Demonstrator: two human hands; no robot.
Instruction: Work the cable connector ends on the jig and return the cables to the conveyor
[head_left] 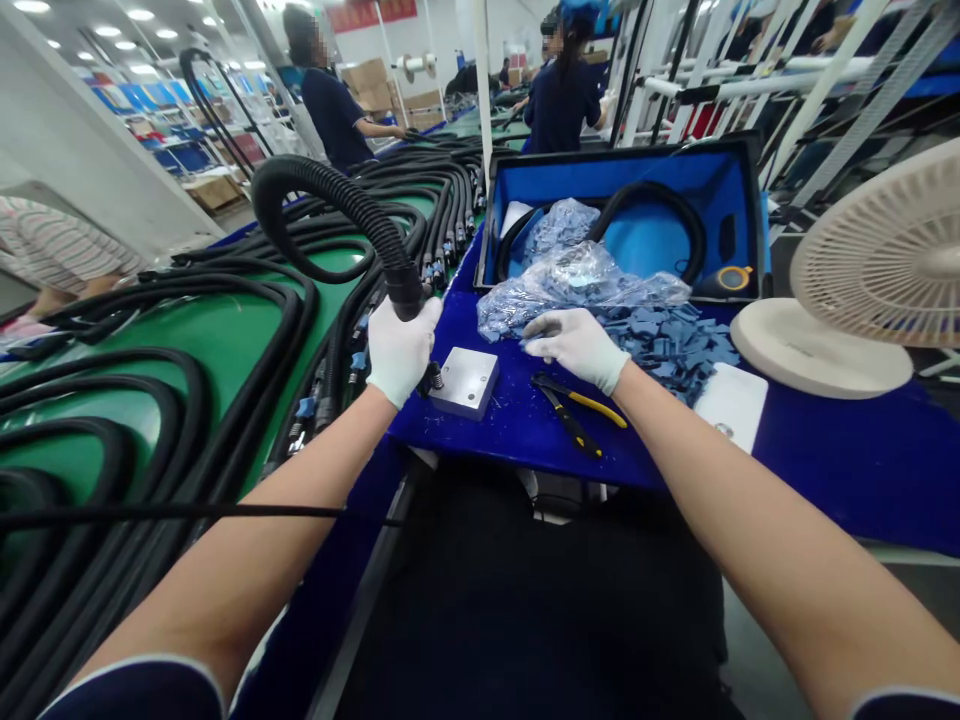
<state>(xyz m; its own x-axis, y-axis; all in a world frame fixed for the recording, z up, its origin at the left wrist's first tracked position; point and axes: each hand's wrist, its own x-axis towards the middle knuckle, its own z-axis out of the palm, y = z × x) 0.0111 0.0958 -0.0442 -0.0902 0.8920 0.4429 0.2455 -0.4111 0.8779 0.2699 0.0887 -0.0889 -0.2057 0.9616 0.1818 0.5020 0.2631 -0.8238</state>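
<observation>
My left hand (401, 350), in a white glove, is wrapped round the end of a black corrugated hose (337, 190) that arches up and away to the left. The hose's lower end fitting, with a small spring-like part, shows beside a silver metal block (466, 382) on the blue table. My right hand (576, 345), gloved in white with greyish fingertips, is at the left edge of a pile of small blue plastic pieces (660, 345). Its fingers are curled together; what is between them cannot be made out. Yellow-and-black pliers (577, 410) lie just below it.
Many black hoses (285, 300) lie on the green surface at left. A blue bin (645, 200) holding a hose stands behind a clear plastic bag (577, 275) of blue pieces. A beige fan (885, 250) and white block (733, 405) are at right. Other people work farther back.
</observation>
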